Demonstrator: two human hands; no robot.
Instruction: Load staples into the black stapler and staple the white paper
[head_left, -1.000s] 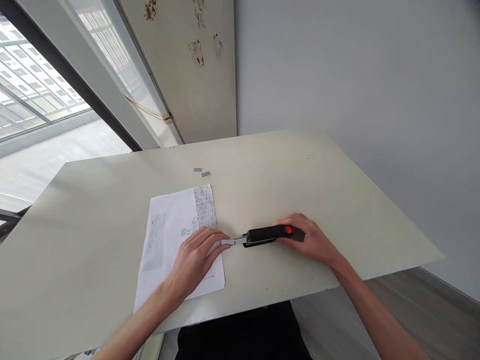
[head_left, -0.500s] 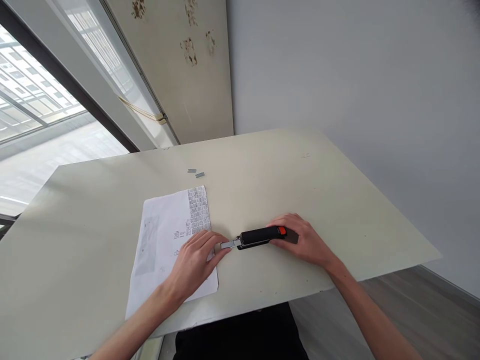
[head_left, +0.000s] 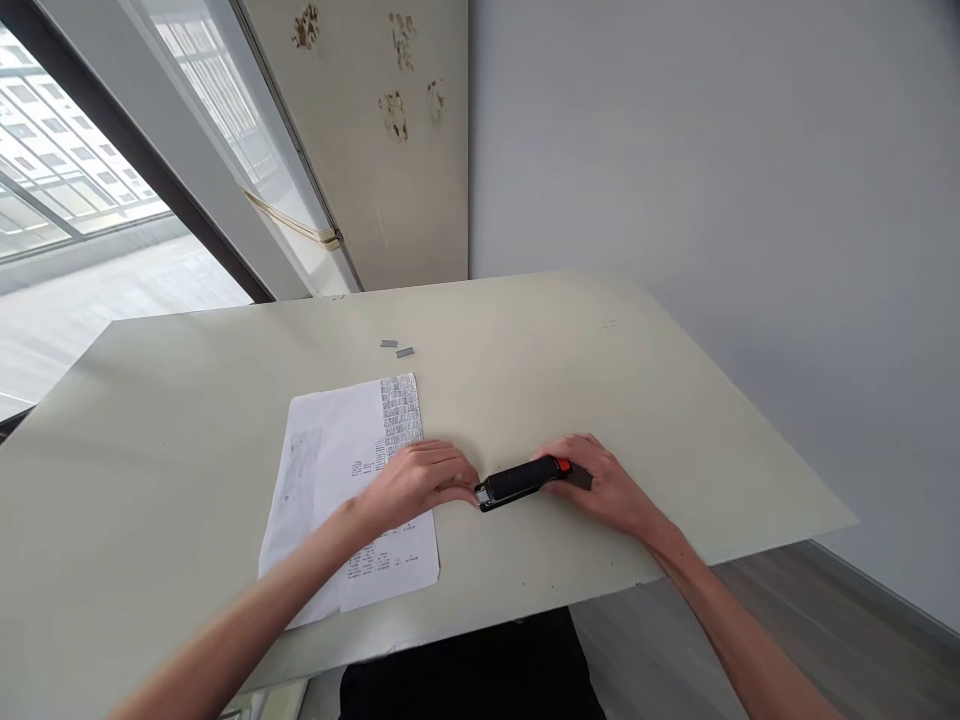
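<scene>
A black stapler [head_left: 519, 482] with a red part at its rear end lies across the front of the table. My right hand [head_left: 600, 485] is closed round that rear end, thumb on the near side and fingers on the far side. My left hand [head_left: 424, 482] reaches over the printed sheets, its thumb and fingertips pinched at the stapler's front end, where a little silver metal shows. Under my left wrist lie white paper sheets [head_left: 330, 440] with printed text and a dark patterned strip. Two small grey staple strips [head_left: 405, 352] rest beyond the paper.
The pale table [head_left: 637, 400] has its front edge close to my body. A grey wall [head_left: 712, 150] stands at the right, a stained cream panel [head_left: 360, 180] at the back, and a window [head_left: 67, 150] at the left.
The silver metal tray that stuck out of the stapler's front has slid into its body. My left hand has moved right with it; my right hand keeps its grip.
</scene>
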